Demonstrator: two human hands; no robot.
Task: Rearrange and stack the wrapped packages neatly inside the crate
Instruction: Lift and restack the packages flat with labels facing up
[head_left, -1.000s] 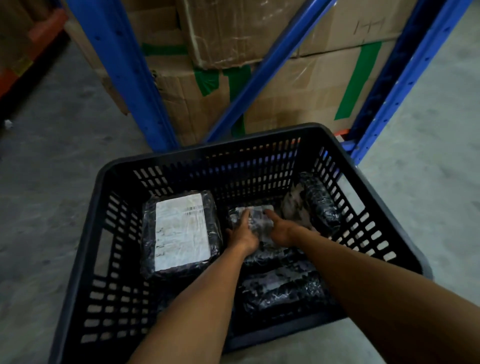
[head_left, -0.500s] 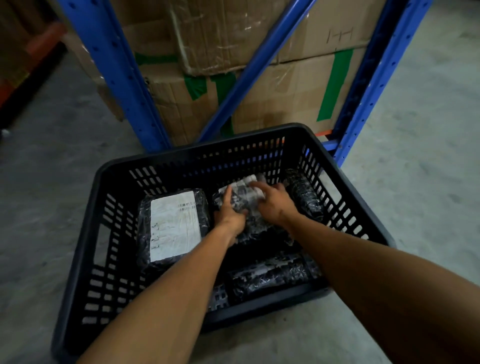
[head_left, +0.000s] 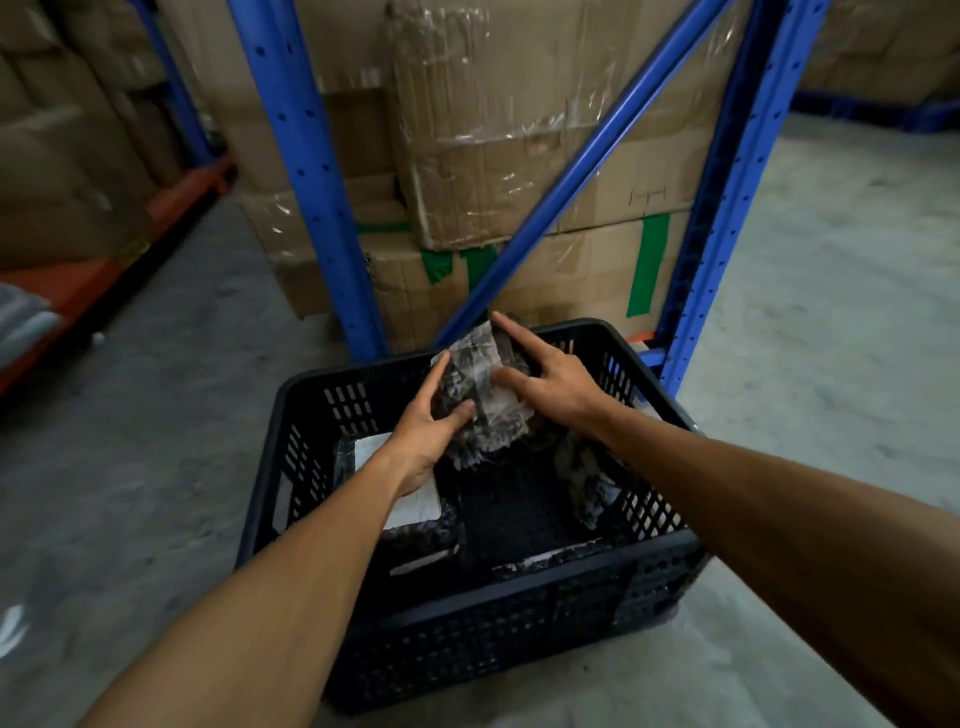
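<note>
A black slatted plastic crate (head_left: 519, 613) stands on the concrete floor. Above its far half both hands hold up a wrapped package (head_left: 480, 400) in dark shiny film. My left hand (head_left: 434, 421) grips its left side, thumb across the front. My right hand (head_left: 550, 382) holds its right side with the forefinger along the top edge. Inside the crate, a package with a white label (head_left: 410, 506) lies at the left, partly under my left forearm. Another wrapped package (head_left: 584, 478) leans on the right wall, and one more (head_left: 550, 564) lies by the near wall.
A blue steel rack (head_left: 311, 171) with a diagonal brace stands right behind the crate, filled with taped cardboard boxes (head_left: 519, 156). An orange rack beam (head_left: 119, 244) runs along the left. Bare concrete floor (head_left: 831, 338) spreads to the right and left of the crate.
Both hands have lifted the wrapped package from the crate's floor up to rim height at the far side. The crate's middle floor now shows bare. The camera has tilted upward.
</note>
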